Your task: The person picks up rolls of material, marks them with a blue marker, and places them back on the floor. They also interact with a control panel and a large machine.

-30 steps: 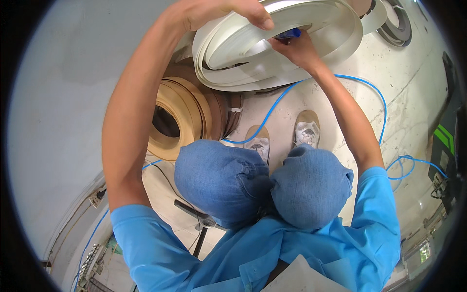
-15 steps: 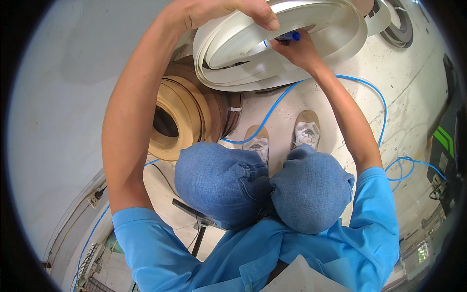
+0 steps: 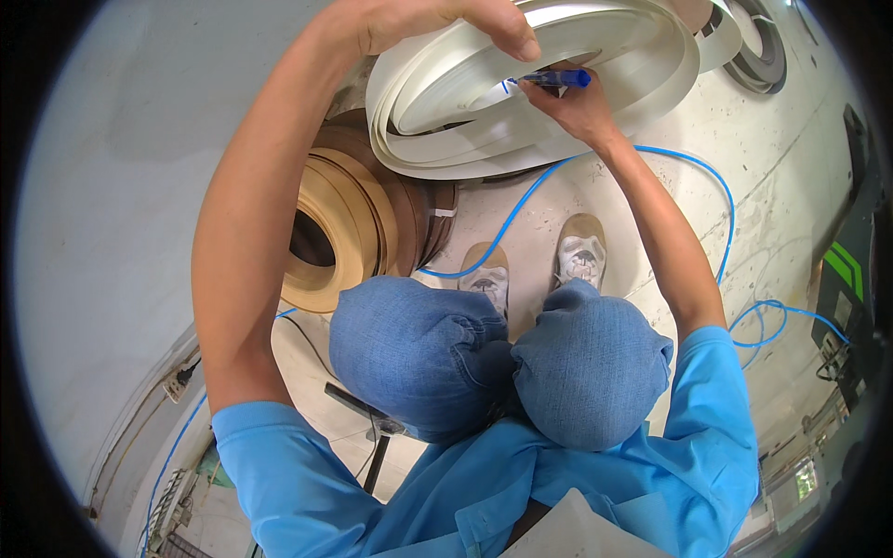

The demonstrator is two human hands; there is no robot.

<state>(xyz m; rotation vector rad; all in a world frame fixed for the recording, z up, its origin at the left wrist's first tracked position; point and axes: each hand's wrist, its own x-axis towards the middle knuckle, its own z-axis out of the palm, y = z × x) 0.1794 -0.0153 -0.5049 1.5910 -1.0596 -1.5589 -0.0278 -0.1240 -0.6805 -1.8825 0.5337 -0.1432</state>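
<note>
A large loose roll of white edge-banding strip [image 3: 549, 153] is propped at a tilt at the top of the view. My left hand [image 3: 474, 20] is closed over its upper left rim, thumb on the inner side and the other fingers hidden. In my right hand [image 3: 579, 107] is a blue marker pen [image 3: 558, 79], gripped near its tip. The tip rests at a small whitish patch [image 3: 498, 91] on the inner face of the roll, where short blue strokes show.
Tan and brown strip rolls [image 3: 349, 219] stand on the floor by my left leg. A blue hose [image 3: 521, 209] winds across the floor past my shoes [image 3: 581, 249]. A grey roll [image 3: 763, 56] lies at far right, and a dark object with green stripes [image 3: 842, 270] stands below it.
The marker pen has tilted, showing more of its barrel, and the blue strokes are larger. My right hand has shifted slightly right and down; my left hand keeps its place.
</note>
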